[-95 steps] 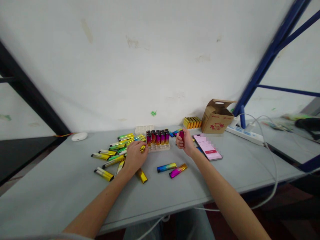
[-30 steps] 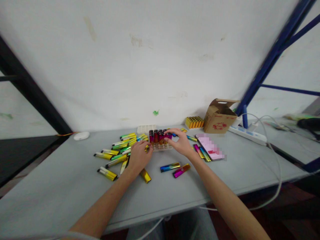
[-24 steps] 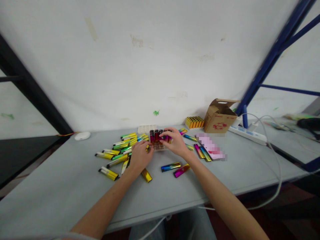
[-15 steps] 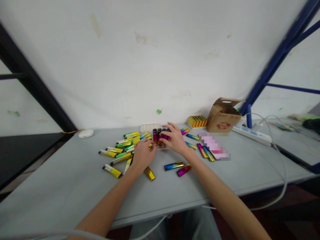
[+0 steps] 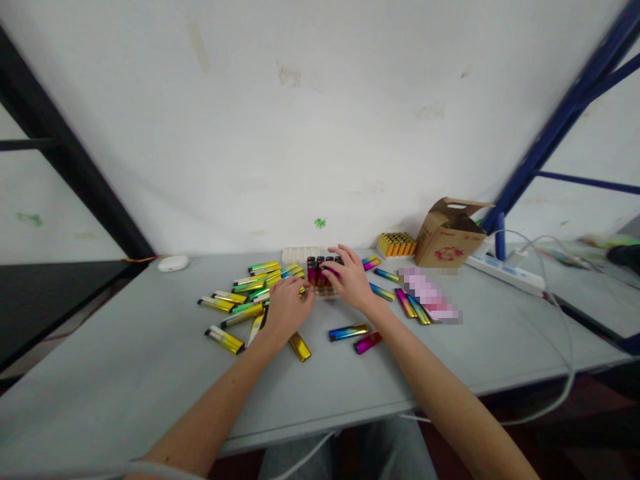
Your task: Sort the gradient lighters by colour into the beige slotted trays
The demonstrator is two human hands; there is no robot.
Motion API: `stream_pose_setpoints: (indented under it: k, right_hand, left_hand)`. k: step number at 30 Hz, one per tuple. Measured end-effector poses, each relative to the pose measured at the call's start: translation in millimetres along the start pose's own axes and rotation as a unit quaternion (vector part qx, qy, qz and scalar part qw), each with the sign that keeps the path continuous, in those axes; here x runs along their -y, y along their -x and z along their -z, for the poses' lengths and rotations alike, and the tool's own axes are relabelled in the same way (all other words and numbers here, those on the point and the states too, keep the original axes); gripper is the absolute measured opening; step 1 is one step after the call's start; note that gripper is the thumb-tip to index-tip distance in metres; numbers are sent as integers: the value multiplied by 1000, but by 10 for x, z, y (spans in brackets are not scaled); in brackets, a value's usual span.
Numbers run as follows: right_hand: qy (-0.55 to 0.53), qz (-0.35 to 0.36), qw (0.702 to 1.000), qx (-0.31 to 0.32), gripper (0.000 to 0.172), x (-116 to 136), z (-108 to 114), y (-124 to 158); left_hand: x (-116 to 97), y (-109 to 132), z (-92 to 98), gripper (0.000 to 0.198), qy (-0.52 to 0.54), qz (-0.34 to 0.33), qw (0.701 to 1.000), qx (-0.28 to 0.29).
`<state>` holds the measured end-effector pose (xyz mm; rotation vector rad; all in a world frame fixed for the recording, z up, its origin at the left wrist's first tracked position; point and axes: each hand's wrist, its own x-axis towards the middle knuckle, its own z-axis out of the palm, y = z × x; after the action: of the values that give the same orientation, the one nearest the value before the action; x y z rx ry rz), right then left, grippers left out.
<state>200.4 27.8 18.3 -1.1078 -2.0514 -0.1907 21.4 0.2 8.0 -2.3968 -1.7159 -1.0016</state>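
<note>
A clear tray (image 5: 327, 294) with a block of upright red-and-purple, black-topped lighters (image 5: 312, 272) stands in front of my hands. My right hand (image 5: 350, 280) reaches over the block from the right, its thumb and fingers closed around a pink lighter (image 5: 336, 268) at the top. At the tray's left front corner, my left hand (image 5: 289, 303) is curled with a small gold lighter (image 5: 303, 292) at its fingertips, mostly hidden by the fingers. Just below that hand lies another gold lighter (image 5: 300, 347). Many yellow-and-green lighters (image 5: 225, 339) are spread to the left.
Blue-gold (image 5: 349, 332) and magenta (image 5: 367, 342) lighters lie in front and to the right. Behind are an empty white holed tray (image 5: 300, 255), a packed block of orange lighters (image 5: 397, 245) and an open carton (image 5: 447, 240). A power strip (image 5: 506, 275) lies at right.
The view has shifted slightly. Both hands stay almost in the same place at the tray, and the loose lighters lie as before.
</note>
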Motion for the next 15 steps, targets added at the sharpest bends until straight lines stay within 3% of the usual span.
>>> stream_pose_setpoints:
  k: [10,15]
  right_hand:
    - [0,-6,1000,-22,24,-67,22,29]
    - [-19,-14,999,-34,32,-111,127,35]
  left_hand:
    - [30,-2,-2,20,-1,-1,1000,-2]
    - [86,1,-31,22,-7,-15,1000,-8]
